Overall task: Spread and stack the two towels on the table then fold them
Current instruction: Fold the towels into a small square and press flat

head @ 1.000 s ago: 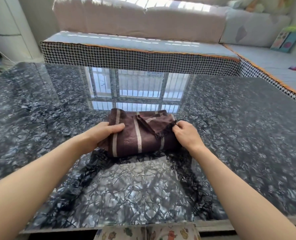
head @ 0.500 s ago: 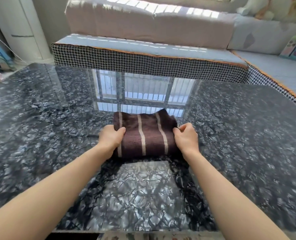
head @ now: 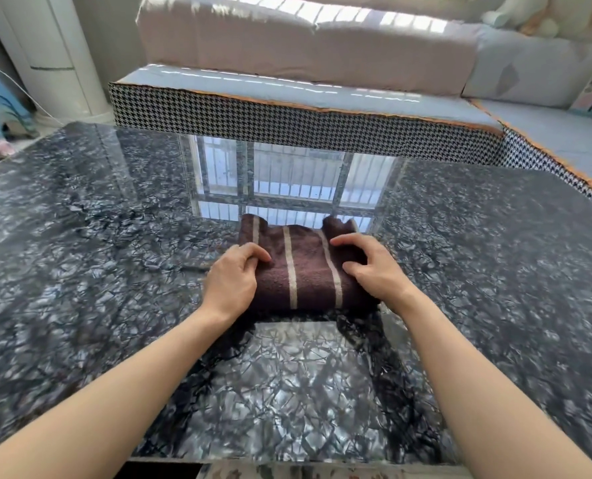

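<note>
Head view: a folded bundle of brown towels (head: 306,267) with pale stripes lies at the centre of the frame on a glossy dark marbled table (head: 97,236), just below the bright reflection of a barred window (head: 287,181). The left hand (head: 230,278) sits on the bundle's left end, its fingers (head: 253,252) curled down onto the top of the cloth and the heel of the hand against the left edge. The right hand (head: 370,267) rests on the right end; its fingers (head: 343,240) are bent and spread a little, the tips pressing into the pile, with the thumb lower on the cloth. The middle stripe shows bare between the two hands. Whether either hand actually pinches cloth cannot be told. Both far corners of the bundle stand up slightly past the fingertips. Across the top of the frame runs a sofa (head: 304,46) with a houndstooth-edged seat.
</note>
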